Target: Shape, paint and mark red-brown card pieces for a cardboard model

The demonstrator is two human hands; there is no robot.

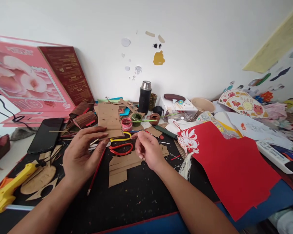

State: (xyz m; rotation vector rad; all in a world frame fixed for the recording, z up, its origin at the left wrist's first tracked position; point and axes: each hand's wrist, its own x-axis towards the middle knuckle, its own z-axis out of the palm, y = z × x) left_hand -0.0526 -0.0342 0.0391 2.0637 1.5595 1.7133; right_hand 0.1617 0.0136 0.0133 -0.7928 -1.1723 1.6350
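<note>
My left hand is open, its thumb and fingers apart. Its fingertips overlap the lower left edge of an upright-looking brown cardboard piece; I see no firm hold on it. To the right, my right hand has its fingers curled in and the thumb folded over; anything inside is hidden. Between the hands lie scissors with red and yellow handles. Below them is a cut cardboard piece. A red pencil rests beside my left wrist. Open jars of pink paint and green paint stand behind the scissors.
A yellow glue gun and a black phone lie on the left. At the back stands a black thermos. Large red paper with a white tassel covers the right side. A pink box leans at the wall.
</note>
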